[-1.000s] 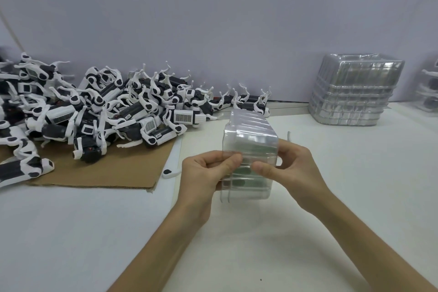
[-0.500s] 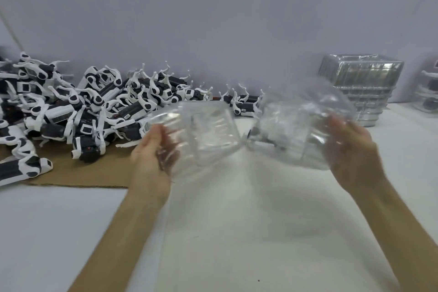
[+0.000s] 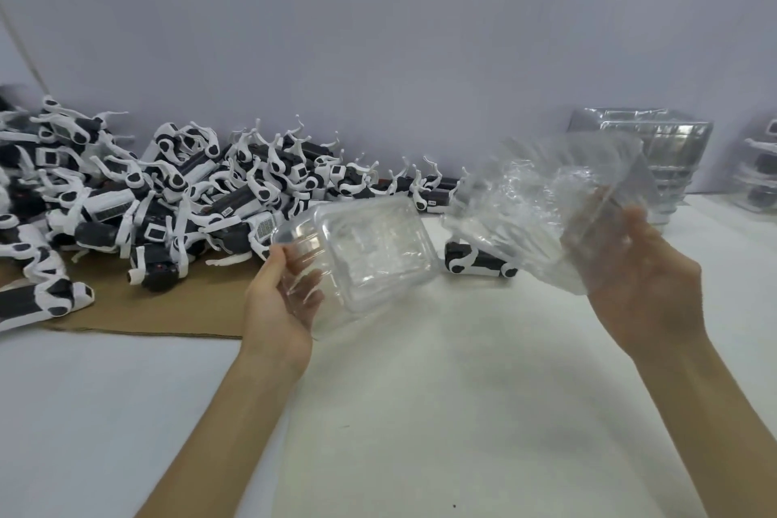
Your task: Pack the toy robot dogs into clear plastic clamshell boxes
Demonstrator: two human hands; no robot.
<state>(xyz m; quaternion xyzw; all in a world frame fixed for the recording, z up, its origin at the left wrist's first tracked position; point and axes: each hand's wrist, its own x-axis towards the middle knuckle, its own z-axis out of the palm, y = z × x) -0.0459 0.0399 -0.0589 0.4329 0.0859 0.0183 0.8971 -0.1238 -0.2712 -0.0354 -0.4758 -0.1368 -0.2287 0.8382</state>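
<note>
A clear plastic clamshell box is spread open above the table. My left hand grips its left half by the outer edge. My right hand holds the right half, which is blurred by motion. One black-and-white toy robot dog lies on the white table just under the gap between the two halves. A big heap of the same toy dogs covers the left side, partly on a sheet of brown cardboard.
A stack of empty clear clamshell boxes stands at the back right by the grey wall. At the far right edge, more clear boxes appear to hold dogs. The white table stretches below my hands.
One second ago both hands pinched the box shut at its front. They have pulled apart, left going left and right going right and up, and the box has swung open.
</note>
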